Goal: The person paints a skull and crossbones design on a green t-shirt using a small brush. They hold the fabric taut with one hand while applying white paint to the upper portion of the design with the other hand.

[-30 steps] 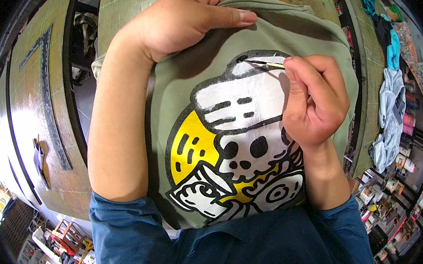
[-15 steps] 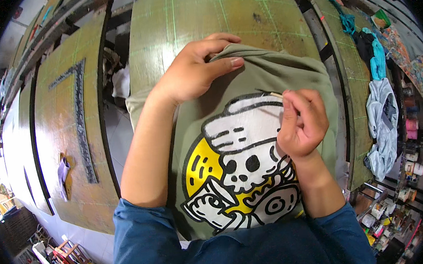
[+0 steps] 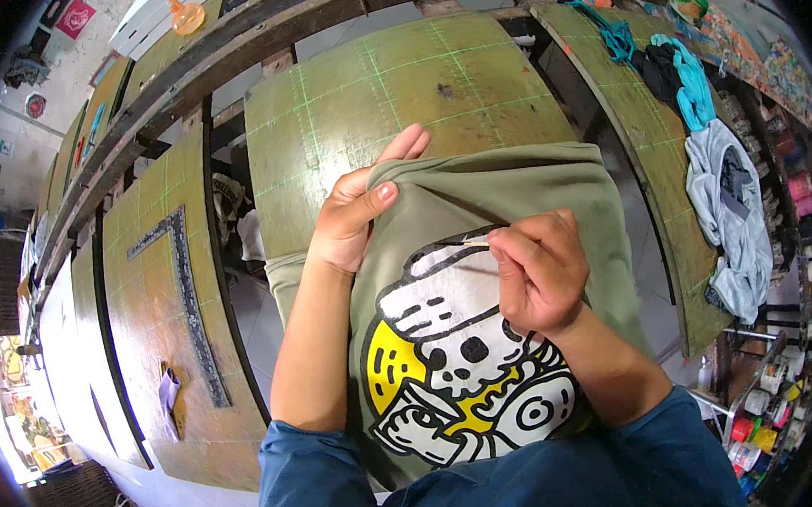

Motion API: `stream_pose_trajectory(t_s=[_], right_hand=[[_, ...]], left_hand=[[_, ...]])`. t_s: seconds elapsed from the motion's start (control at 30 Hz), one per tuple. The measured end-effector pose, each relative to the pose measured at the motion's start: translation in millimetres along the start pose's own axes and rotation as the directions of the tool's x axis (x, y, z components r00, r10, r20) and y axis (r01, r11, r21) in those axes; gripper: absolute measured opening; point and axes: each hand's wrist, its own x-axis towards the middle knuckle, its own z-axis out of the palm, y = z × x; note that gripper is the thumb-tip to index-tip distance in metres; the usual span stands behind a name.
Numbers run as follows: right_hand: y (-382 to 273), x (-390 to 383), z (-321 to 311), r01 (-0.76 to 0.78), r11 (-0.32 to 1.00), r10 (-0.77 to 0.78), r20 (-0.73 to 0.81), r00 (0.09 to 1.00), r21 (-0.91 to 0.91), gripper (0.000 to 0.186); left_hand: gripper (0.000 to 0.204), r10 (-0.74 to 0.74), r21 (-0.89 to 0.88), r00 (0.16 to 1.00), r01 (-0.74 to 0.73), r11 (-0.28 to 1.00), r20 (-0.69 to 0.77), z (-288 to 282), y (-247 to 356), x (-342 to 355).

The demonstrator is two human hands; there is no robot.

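An olive-green printed shirt (image 3: 558, 184) is draped over the green board before me. Its print (image 3: 471, 353) shows a white skull in a cap, outlined in black over yellow. My left hand (image 3: 351, 218) grips the shirt's far left edge, thumb on top and fingers behind the cloth. My right hand (image 3: 543, 269) pinches a thin, pale stick (image 3: 477, 241), much like a fine paintbrush, close to the cap's upper black outline. Its tip is too small to make out, and part of the cap is hidden behind that hand.
A green board (image 3: 403, 92) with light grid lines lies under the shirt. On the left board (image 3: 136, 341) are a dark L-shaped ruler (image 3: 196, 318) and a small purple cloth (image 3: 170, 401). Grey and turquoise cloths (image 3: 729, 214) hang along the right board. Paint containers (image 3: 759, 435) crowd the lower right.
My view has shifted, showing more of the far side. My left hand has opened its fingers further along the shirt's edge, which lies straighter. My right hand keeps the stick at the cap's outline.
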Motion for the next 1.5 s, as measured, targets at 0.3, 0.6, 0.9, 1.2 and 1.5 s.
stream_pose_trajectory(t_s=[0.3,0.6,0.9,1.2,1.5], right_hand=[[0,-1,-1,0.001,1.0,-0.001,0.011,1.0,0.011,0.022],[10,-5,5,-0.028,0.999,0.029,-0.025,0.999,0.017,0.02],[18,-15,25,-0.346,0.901,0.326,0.115,0.938,0.264,0.01],[25,-22,32,-0.417,0.813,0.368,0.196,0.909,0.407,0.013],[22,-20,31,-0.323,0.914,0.281,0.192,0.94,0.246,0.012]], left_hand=[[0.088,-0.026,-0.089,1.0,0.026,0.996,0.005,2,-1,0],[0.039,-0.156,0.425,0.95,0.263,0.866,-0.271,5,13,-1],[0.024,0.123,0.811,0.989,-0.009,0.584,-0.078,-5,5,3],[0.011,-0.083,0.69,0.986,0.161,0.706,-0.145,1,10,6],[0.012,-0.018,0.635,0.994,0.085,0.768,-0.11,0,3,8]])
